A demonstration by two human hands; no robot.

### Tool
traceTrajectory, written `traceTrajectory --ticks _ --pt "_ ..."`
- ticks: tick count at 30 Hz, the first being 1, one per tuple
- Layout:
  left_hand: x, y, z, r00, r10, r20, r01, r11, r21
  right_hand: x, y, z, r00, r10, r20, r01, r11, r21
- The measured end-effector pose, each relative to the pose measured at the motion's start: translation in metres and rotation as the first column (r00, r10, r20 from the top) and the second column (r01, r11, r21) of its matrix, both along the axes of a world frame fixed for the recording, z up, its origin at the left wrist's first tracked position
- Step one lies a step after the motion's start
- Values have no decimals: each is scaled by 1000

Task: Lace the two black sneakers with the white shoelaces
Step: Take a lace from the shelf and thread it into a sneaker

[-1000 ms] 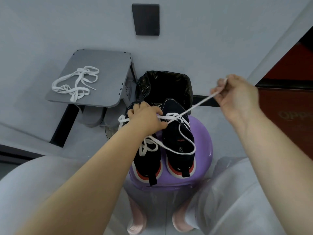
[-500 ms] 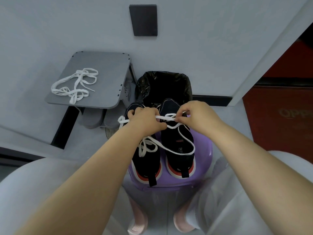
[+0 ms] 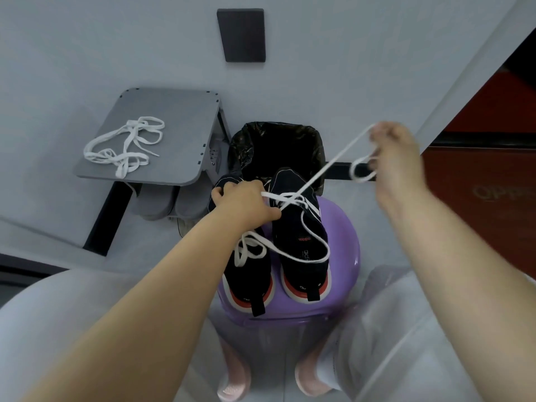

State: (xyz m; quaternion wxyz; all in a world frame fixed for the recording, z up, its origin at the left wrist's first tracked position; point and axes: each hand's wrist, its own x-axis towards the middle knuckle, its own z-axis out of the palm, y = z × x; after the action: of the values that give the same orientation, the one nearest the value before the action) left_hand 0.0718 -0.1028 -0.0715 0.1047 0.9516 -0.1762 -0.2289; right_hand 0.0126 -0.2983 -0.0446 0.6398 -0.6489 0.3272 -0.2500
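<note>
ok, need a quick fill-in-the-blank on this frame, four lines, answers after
Both black sneakers stand on a ____ stool.
The right hand pinches a ____ shoelace, pulled taut.
A second shoelace lies loose on the ____ table.
The bin behind the sneakers has a ____ liner.
Answers: purple; white; grey; black.
</note>
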Motion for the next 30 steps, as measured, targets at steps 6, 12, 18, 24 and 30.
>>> traceTrajectory --ticks 6,12,18,24,30 --pt "0 1 -2 999 8 31 -6 997 -83 -7 11 16 970 191 153 -238 878 416" --pt "-5 0 -2 995 -83 56 95 959 -268 -8 56 -32 545 447 -709 -837 335 -432" --pt "-1 8 -4 992 -51 117 75 975 -208 -5 57 -41 622 388 -680 -779 391 -490" --pt "3 10 4 999 2 47 -1 1000 -5 -2 36 -22 723 312 -616 -681 471 -561" --pt "-1 5 3 999 39 -30 -41 998 -47 -18 2 9 917 264 -299 -380 805 -455"
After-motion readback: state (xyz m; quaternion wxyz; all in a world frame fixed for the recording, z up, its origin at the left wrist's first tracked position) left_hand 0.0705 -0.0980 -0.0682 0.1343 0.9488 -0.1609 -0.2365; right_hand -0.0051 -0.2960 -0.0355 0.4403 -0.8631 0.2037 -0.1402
